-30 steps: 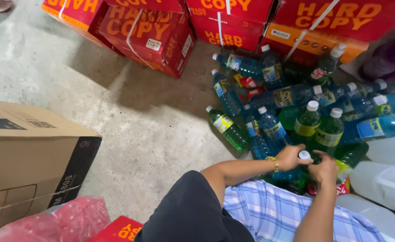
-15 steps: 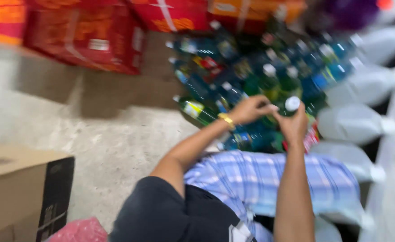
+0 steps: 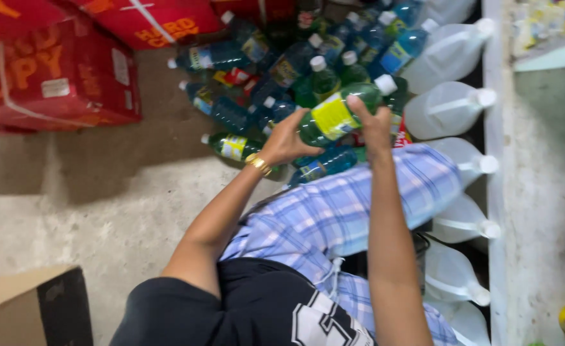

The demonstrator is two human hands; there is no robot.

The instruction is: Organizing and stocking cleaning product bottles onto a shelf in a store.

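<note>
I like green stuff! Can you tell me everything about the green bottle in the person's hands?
The green bottle looks like clear plastic full of green liquid, with a yellow-green label round its middle and a white cap. It is lifted above the pile of bottles on the floor, tilted, cap pointing up and right. The left hand grips its lower end; the right hand holds near the neck.

Around the bottle pile [image 3: 282, 70] on the floor [image 3: 103, 211]: boxes [image 3: 52, 70] left, jugs [image 3: 449, 109] right, held bottle [image 3: 337, 112] in front.
</note>
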